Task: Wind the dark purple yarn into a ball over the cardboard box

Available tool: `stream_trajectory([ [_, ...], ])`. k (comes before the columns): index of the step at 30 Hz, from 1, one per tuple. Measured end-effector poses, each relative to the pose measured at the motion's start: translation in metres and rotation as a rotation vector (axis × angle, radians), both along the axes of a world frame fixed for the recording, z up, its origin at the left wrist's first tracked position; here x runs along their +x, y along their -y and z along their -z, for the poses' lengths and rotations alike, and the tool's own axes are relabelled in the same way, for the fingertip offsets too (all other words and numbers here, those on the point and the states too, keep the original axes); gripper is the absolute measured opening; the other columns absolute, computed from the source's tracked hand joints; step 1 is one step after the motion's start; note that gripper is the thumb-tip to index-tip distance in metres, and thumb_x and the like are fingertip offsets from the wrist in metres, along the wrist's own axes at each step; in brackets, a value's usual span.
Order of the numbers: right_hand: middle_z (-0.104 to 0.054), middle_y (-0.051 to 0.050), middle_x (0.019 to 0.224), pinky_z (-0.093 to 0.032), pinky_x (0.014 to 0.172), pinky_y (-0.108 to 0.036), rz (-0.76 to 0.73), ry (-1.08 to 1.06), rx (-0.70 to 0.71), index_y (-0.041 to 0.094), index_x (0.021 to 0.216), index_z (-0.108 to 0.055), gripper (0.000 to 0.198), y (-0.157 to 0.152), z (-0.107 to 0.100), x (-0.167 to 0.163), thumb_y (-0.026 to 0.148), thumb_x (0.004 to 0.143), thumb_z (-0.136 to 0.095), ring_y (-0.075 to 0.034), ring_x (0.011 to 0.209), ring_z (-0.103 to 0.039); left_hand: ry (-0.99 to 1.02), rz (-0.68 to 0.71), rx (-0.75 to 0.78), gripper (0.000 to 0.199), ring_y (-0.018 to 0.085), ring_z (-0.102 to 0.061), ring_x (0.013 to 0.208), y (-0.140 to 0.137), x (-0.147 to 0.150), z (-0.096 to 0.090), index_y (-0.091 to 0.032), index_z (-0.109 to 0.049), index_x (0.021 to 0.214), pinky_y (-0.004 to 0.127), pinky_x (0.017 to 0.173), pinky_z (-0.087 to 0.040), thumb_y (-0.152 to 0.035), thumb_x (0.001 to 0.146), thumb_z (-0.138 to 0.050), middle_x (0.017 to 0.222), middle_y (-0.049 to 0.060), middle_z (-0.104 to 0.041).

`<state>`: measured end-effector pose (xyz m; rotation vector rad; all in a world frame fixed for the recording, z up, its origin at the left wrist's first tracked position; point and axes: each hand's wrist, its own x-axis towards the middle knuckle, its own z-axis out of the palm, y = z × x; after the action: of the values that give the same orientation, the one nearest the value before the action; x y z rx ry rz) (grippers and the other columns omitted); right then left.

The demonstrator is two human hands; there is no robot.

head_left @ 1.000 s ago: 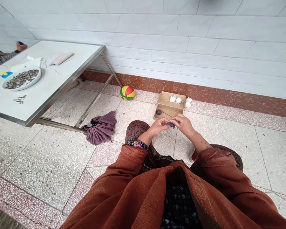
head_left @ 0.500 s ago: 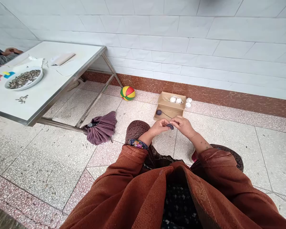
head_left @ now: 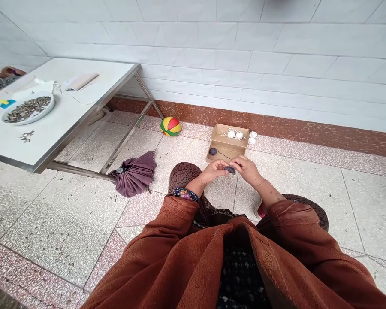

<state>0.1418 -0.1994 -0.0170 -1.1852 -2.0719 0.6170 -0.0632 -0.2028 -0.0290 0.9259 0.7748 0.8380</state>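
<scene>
In front of my knees, my left hand (head_left: 213,171) pinches a small dark purple-grey piece of yarn work (head_left: 230,170) between thumb and fingers. My right hand (head_left: 249,168) is closed, its fingertips meeting the left ones at the upper edge of that piece. What my right fingers grip is too small and too hidden to name. A dark strand runs from the fingers down to a dark yarn ball (head_left: 212,152) in an open cardboard box (head_left: 235,152). White yarn balls (head_left: 235,134) rest in the box's lid part.
More white balls (head_left: 252,137) lie right of the box. A striped ball (head_left: 170,126) sits by the wall. Left stands a table (head_left: 67,124) with a tray (head_left: 44,116) of small brown pieces; a folded purple umbrella (head_left: 135,174) leans near its leg. Another person's hands (head_left: 10,71) show far left.
The dark yarn piece has turned slightly between my fingers and shows a little more. Both hands stay almost in place; the view has shifted a little.
</scene>
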Motion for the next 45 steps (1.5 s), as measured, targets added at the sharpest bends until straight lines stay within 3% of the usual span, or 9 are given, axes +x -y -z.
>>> stream_trajectory([
  [4,-0.071,-0.006,0.087,-0.053,0.076,-0.032,-0.07,0.071,-0.052,0.022,0.092,-0.071,0.027,0.002,0.008,-0.006,0.036,0.105,-0.053,-0.022,0.083,-0.067,0.177,-0.155,-0.052,0.048,0.011,-0.065,0.075,-0.001,0.0,0.0,-0.017,-0.064,0.093,0.03,0.078,-0.05,-0.035,0.061,-0.094,0.088,0.001,-0.073],
  [7,-0.072,-0.007,0.092,-0.053,0.079,-0.032,-0.169,0.092,-0.024,0.023,0.097,-0.072,0.025,0.009,0.007,-0.011,0.037,0.106,-0.053,-0.022,0.086,-0.068,0.024,-0.274,-0.02,0.043,0.011,-0.062,0.074,-0.005,0.0,0.007,-0.016,-0.063,0.09,0.028,0.078,-0.048,-0.03,0.061,-0.093,0.082,-0.001,-0.07],
  [10,-0.072,-0.007,0.093,-0.052,0.081,-0.032,-0.112,0.064,0.01,0.023,0.098,-0.072,0.023,0.01,0.002,-0.009,0.036,0.105,-0.054,-0.022,0.088,-0.069,-0.166,-0.174,0.054,0.042,0.008,-0.058,0.067,-0.005,0.0,0.013,-0.015,-0.061,0.083,0.025,0.072,-0.044,-0.023,0.058,-0.094,0.075,-0.003,-0.067],
  [14,-0.072,-0.007,0.089,-0.051,0.076,-0.032,0.014,0.066,-0.032,0.022,0.091,-0.071,0.022,0.002,0.007,-0.004,0.031,0.103,-0.055,-0.022,0.084,-0.068,-0.014,0.074,0.041,0.046,0.011,-0.063,0.071,0.001,-0.001,0.009,-0.015,-0.062,0.088,0.028,0.074,-0.047,-0.031,0.06,-0.096,0.081,0.001,-0.071],
  [18,-0.073,-0.006,0.089,-0.053,0.077,-0.032,-0.063,0.085,-0.092,0.022,0.093,-0.071,0.021,0.005,0.014,-0.006,0.029,0.103,-0.054,-0.022,0.083,-0.069,0.142,-0.1,-0.017,0.048,0.011,-0.065,0.075,0.002,-0.002,0.003,-0.016,-0.062,0.094,0.028,0.076,-0.049,-0.035,0.063,-0.094,0.086,0.001,-0.072],
  [22,-0.073,-0.006,0.094,-0.054,0.082,-0.034,-0.16,0.019,-0.042,0.024,0.1,-0.074,0.022,0.016,0.004,-0.006,0.035,0.104,-0.055,-0.022,0.088,-0.069,-0.042,-0.232,0.067,0.045,0.009,-0.059,0.069,-0.003,-0.001,0.009,-0.016,-0.061,0.089,0.025,0.072,-0.045,-0.03,0.062,-0.093,0.078,-0.002,-0.068],
  [30,-0.071,-0.006,0.085,-0.053,0.077,-0.033,0.018,-0.058,-0.042,0.023,0.089,-0.072,0.025,0.005,0.004,0.003,0.037,0.103,-0.057,-0.022,0.081,-0.066,0.037,0.076,0.065,0.047,0.01,-0.063,0.07,0.006,0.003,0.006,-0.015,-0.062,0.089,0.027,0.073,-0.047,-0.035,0.063,-0.095,0.08,0.0,-0.069],
  [40,-0.074,-0.006,0.093,-0.054,0.082,-0.034,-0.189,-0.001,-0.022,0.025,0.099,-0.074,0.023,0.02,0.006,-0.008,0.038,0.104,-0.056,-0.022,0.088,-0.07,-0.04,-0.299,0.03,0.043,0.008,-0.059,0.069,-0.003,0.0,0.016,-0.016,-0.062,0.088,0.026,0.073,-0.046,-0.028,0.061,-0.094,0.078,-0.003,-0.067],
  [45,-0.073,-0.006,0.089,-0.054,0.081,-0.033,-0.024,-0.066,-0.001,0.025,0.094,-0.075,0.023,0.011,-0.002,0.005,0.039,0.103,-0.059,-0.021,0.086,-0.068,-0.091,0.019,0.084,0.047,0.01,-0.062,0.072,0.003,0.001,0.013,-0.014,-0.063,0.088,0.027,0.075,-0.047,-0.031,0.059,-0.096,0.08,0.0,-0.069],
])
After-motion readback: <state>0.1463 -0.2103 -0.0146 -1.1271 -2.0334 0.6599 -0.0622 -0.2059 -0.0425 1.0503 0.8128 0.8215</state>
